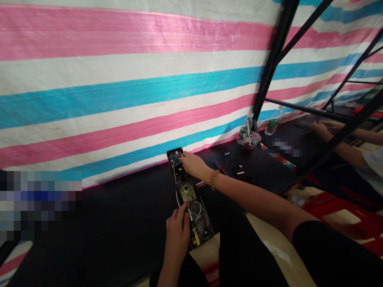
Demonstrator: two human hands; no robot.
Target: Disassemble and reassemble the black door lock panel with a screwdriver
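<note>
A long, narrow opened electronic door lock [188,190] lies on the black table, its inside facing up. It shows a circuit board [176,156] at the far end, a round metal part midway, loose white wires and a brass-coloured cylinder near me. My right hand [193,164], with a beaded bracelet at the wrist, is closed at the far right edge by the board. What its fingertips pinch is hidden. My left hand [178,224] rests at the near left side, fingers stretched, the index fingertip on the lock's middle.
Right of the lock lie a purple-handled screwdriver [218,164] and dark flat parts [236,163]. A lidded drink cup [251,140] and a plastic bottle [249,119] stand farther back. Black metal posts [271,63] rise at right; beyond them another person's hands [323,128] work. Striped sheeting hangs behind.
</note>
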